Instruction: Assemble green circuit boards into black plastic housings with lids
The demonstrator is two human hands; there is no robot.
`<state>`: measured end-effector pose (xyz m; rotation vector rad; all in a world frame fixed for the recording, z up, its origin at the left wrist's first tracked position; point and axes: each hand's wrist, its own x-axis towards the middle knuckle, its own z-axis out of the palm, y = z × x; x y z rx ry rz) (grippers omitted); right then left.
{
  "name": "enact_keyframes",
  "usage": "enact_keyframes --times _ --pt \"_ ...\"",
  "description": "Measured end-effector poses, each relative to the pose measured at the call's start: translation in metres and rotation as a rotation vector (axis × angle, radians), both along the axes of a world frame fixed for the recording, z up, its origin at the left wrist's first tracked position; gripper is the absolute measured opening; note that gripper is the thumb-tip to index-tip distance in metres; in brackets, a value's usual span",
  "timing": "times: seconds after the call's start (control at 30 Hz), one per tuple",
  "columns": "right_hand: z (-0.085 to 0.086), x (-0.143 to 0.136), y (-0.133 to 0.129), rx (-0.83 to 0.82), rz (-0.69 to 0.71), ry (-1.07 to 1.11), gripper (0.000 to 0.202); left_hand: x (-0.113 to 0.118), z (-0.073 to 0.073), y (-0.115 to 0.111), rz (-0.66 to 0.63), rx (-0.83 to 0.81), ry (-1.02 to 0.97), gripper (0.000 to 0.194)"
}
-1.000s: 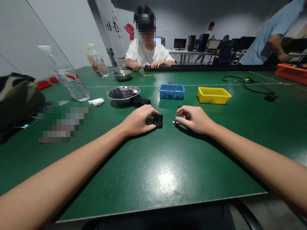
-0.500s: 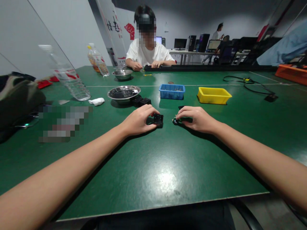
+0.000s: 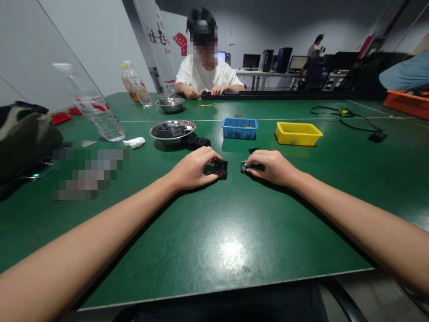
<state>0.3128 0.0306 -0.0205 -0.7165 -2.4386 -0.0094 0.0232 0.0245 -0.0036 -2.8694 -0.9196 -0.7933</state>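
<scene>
My left hand (image 3: 197, 169) is closed around a small black plastic housing (image 3: 220, 169), its hollow side visible and its base near the table. Between the thumb and fingertips of my right hand (image 3: 273, 166) is a small circuit board (image 3: 243, 167) with a dark round part on it. A gap of bare table separates the board from the housing. Just behind my right hand lies a black piece (image 3: 254, 150), partly covered by the fingers. Several black blocks (image 3: 198, 142) sit beyond my left hand, beside a metal bowl (image 3: 172, 139) of black parts.
A blue bin (image 3: 239, 134) with small metal pieces and a yellow bin (image 3: 298, 139) stand farther back on the green table (image 3: 201, 250). Bottles (image 3: 100, 118) and crumpled tissue (image 3: 134, 142) are to the left. Across sits a person (image 3: 209, 71) at a long black bar (image 3: 284, 95).
My right hand has shifted slightly left and turned the circuit board, so its dark round part faces differently. My left hand holds the housing almost still.
</scene>
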Motion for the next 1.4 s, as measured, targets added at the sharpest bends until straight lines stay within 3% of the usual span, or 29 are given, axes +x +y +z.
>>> enact_keyframes --times 0.13,0.63,1.4 --pt "0.001 -0.0019 -0.0014 -0.019 -0.057 0.044 0.006 -0.0002 -0.0007 -0.0006 -0.002 -0.004 -0.003 0.026" --pt "0.0069 -0.0058 -0.0086 -0.328 -0.248 0.194 0.006 0.0002 0.0005 -0.0015 0.01 0.007 -0.012 0.027" --pt "0.0082 -0.0052 -0.0081 -0.257 -0.21 0.147 0.003 0.0002 0.0013 -0.0021 0.015 -0.03 -0.031 0.028"
